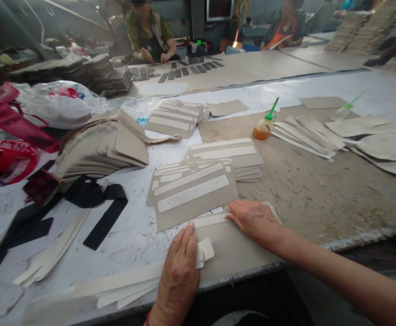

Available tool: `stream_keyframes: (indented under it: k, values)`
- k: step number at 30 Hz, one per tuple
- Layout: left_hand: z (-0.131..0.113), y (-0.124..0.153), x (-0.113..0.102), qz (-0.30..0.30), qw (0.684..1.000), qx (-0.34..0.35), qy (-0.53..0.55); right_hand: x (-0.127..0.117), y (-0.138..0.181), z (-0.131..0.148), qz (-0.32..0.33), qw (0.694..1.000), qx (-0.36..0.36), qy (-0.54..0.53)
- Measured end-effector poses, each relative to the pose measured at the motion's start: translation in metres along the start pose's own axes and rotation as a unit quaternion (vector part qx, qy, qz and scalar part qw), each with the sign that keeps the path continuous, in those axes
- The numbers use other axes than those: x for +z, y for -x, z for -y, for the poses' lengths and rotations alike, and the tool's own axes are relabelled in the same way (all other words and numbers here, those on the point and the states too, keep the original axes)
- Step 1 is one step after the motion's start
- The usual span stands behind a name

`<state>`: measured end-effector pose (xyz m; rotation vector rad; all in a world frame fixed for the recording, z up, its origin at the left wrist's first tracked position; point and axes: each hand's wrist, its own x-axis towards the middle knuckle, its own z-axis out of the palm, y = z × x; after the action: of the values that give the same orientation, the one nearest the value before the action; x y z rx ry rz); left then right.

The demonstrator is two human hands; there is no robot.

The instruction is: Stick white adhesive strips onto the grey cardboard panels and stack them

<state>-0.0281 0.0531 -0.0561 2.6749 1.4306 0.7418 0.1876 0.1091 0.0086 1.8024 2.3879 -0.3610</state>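
Observation:
A flat beige panel [242,251] lies at the table's front edge, beneath both hands. Along its far edge runs a pale strip [211,220]. My left hand [181,262] is closed around several loose pale strips [126,281], whose rounded ends poke out past the thumb side; its fingertips touch the left end of the strip on the panel. My right hand [257,224] has its fingers bent and pressed together on that strip farther right, hiding part of it. Just beyond lie overlapping panels [194,192] bearing pale strips with small holes.
A glue bottle [263,127] with a green nozzle stands beyond my right hand, near pale pieces [306,136]. Stacked panels [106,147], black straps [106,203] and plastic bags [62,102] are on the left. Two people work across the table.

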Motion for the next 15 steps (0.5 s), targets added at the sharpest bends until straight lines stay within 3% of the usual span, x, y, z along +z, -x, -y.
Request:
stream_keyframes:
  k: [15]
  values:
    - [0.0052, 0.0002, 0.0013, 0.014, 1.000, 0.022, -0.013, -0.0003, -0.0020, -0.0035, 0.004, 1.000, 0.009, 0.001]
